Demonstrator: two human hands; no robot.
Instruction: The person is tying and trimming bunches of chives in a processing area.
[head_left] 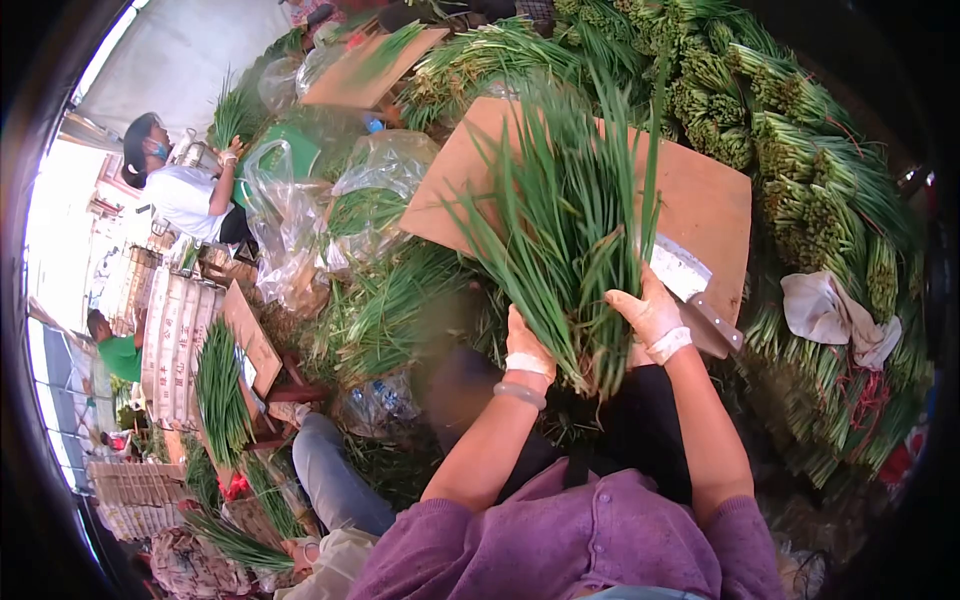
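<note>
Reddish Chinese characters (pixel 184 340) on pale crate (pixel 172 355) at left; too small to read surely.

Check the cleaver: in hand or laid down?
Laid down. The cleaver lies on the brown board, handle free; left hand and right hand hold the green bunch.

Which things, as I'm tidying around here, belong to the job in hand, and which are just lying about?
Likely the job's:
- green bunch, held between left hand and right hand
- board, beyond the hands
- cleaver, lying on it

Seemingly lying about:
- white cloth, far right
- clear plastic bag, left
</note>
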